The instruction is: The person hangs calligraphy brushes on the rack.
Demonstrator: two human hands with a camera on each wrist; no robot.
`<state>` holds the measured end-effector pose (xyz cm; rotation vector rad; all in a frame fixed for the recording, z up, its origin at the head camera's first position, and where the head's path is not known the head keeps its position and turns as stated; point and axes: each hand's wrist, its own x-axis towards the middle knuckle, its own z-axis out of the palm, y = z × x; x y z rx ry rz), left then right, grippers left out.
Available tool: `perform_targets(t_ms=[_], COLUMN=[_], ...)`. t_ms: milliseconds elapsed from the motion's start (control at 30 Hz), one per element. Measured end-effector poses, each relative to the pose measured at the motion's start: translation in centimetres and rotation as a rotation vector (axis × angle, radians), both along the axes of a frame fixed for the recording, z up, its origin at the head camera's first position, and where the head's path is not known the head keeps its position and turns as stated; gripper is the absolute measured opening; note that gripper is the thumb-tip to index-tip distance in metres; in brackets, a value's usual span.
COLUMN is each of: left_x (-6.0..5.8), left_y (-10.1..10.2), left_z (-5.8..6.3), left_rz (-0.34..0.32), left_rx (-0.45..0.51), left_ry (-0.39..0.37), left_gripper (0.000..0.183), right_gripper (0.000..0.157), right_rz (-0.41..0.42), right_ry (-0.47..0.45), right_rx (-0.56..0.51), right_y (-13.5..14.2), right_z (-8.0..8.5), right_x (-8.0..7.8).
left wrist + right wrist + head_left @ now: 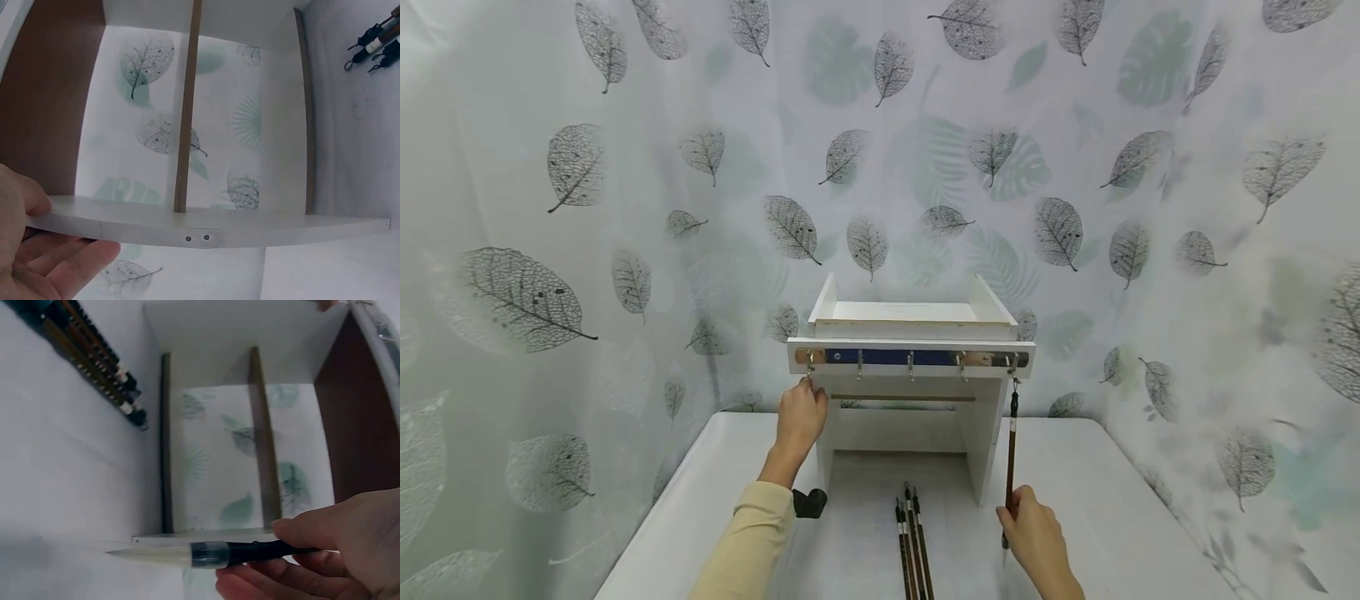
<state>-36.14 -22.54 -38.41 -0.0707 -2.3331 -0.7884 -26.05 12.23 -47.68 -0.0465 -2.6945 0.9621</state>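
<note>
In the head view, a writing brush (1012, 433) with a dark brown handle hangs upright at the rightmost hook (1015, 363) of a small white shelf (898, 430). My right hand (1039, 537) pinches its lower end. Pale bristles point left past the fingers in the right wrist view, where the hand (331, 544) grips the brush's black part (256, 551). My left hand (802, 417) is below the leftmost hook (809, 358). Seen from the left wrist, that hand (44, 250) holds the shelf's side panel (144, 228) between thumb and fingers.
Several more brushes (912, 537) lie on the white table (1075, 467) in front of the shelf. A blue and wood-coloured strip (887, 357) with several metal hooks runs along the shelf's front. A black object (809, 503) shows beside my left wrist. Leaf-patterned sheeting (895, 167) surrounds the table.
</note>
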Motion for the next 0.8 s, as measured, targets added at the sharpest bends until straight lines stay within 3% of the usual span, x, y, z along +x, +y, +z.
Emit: perform_targets(t_ms=[233,433,667,800], left_x=[0.0,-0.1,-0.3,-0.3], left_y=[0.2,0.2,0.2,0.2], left_z=[0.1,0.0,0.0,0.2], left_rz=[-0.014,-0.007,-0.008,-0.011], left_rx=[-0.002,-0.004,0.004,0.006], left_ry=[-0.006,-0.006,-0.029,-0.030], left_gripper=[0.018,0.019,0.019,0.019], right_gripper=[0.018,0.020,0.048,0.043], right_rz=[0.008,0.016,-0.058,-0.053], right_ry=[0.058,0.049,0.014,-0.037], right_rx=[0.007,0.003,0.003,-0.004], right_y=[0.1,0.2,-0.2,-1.1], right_z=[-1.5,-2.4,-2.9,-3.2], right_x=[-2.6,-3.8,-2.8,-1.7])
